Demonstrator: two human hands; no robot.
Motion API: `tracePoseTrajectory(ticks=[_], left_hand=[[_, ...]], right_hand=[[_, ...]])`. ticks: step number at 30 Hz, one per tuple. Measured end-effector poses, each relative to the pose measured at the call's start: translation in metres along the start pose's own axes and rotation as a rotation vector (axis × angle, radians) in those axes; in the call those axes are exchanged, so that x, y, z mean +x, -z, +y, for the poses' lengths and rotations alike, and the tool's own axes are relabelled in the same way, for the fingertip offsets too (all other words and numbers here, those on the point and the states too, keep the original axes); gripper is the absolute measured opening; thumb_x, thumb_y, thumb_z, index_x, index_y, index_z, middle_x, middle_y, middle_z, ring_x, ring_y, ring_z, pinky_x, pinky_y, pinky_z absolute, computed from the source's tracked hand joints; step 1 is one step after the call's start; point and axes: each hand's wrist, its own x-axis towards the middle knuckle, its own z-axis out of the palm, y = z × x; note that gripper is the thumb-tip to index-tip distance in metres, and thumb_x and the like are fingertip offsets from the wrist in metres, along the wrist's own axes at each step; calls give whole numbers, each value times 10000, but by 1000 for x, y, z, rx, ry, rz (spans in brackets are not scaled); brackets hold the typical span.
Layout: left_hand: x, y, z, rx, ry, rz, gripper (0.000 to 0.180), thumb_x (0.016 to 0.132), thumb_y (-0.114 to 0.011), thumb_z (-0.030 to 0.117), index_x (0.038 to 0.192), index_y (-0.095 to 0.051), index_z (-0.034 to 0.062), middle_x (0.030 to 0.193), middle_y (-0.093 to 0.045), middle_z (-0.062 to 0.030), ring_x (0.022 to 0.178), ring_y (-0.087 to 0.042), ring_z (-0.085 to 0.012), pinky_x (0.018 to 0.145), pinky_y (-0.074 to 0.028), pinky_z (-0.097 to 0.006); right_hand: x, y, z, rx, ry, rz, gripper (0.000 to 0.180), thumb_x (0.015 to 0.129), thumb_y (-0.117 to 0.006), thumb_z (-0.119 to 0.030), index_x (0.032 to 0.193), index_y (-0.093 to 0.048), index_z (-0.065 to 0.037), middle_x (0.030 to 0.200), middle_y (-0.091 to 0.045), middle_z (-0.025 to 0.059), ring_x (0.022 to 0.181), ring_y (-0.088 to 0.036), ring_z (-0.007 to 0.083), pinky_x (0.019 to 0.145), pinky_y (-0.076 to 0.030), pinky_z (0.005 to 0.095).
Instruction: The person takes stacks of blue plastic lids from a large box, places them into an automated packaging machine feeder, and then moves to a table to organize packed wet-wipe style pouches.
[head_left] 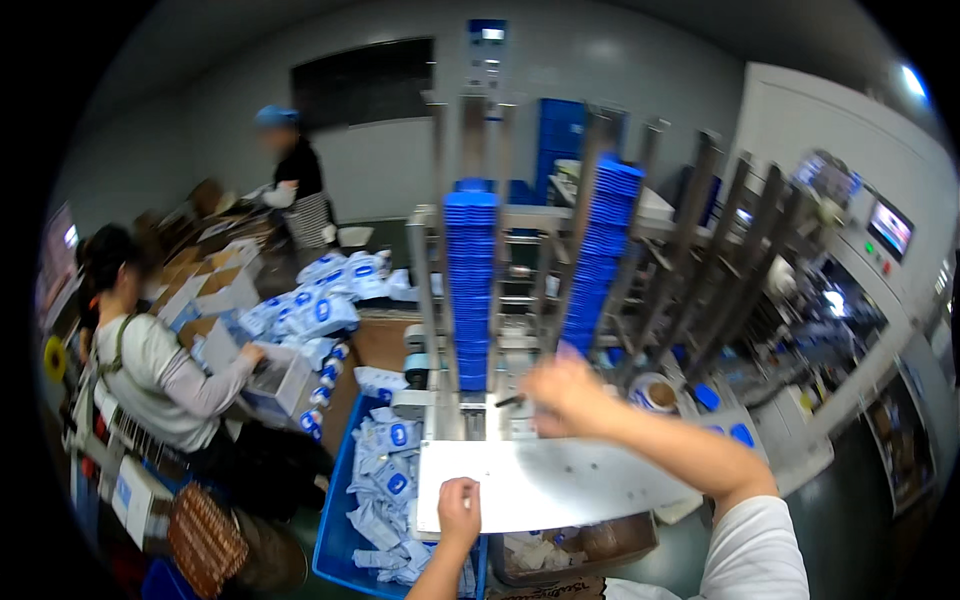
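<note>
My left hand (460, 508) is closed in a loose fist at the left part of a white metal plate (560, 485); whatever its fingers may hold is hidden. Above the plate's far edge, my right hand (568, 398) is smeared by motion, so its fingers cannot be read. It is nearest the foot of a leaning stack of blue plastic lids (600, 250). A second, upright stack of blue lids (470, 290) stands to its left between metal guide rails. A short dark handle (510, 401) shows just left of my right hand.
Left of the plate, a blue crate (335, 530) holds many pale blue soft packs (395, 480). More packs (320, 295) lie heaped on a table beyond. One person (165, 370) handles a white carton (278, 385); another (300, 185) stands farther back. A machine with a screen (890, 226) rises at right.
</note>
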Motion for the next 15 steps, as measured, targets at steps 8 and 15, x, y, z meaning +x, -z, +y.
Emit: tracePoseTrajectory(ticks=[8,15], left_hand=[[-100,-66,91,-328,-194,-1264,183,830,-564,245,918,-611,92,855,-606,-131,798,-589,-297,683,-473,-373],[-190,-253,61,769,-335,-1305,550,748,-602,387,1227,-474,148,1408,-240,-153,1237,-317,-336,822,-434,-525]], right_hand=[[-340,-41,-131,646,-1091,95,208,776,-641,-201,946,-643,-80,812,-651,60,788,-604,214,703,-485,326],[-555,52,-205,274,-1416,316,212,769,-628,-193,942,-618,-72,843,-648,65,830,-602,246,739,-477,353]])
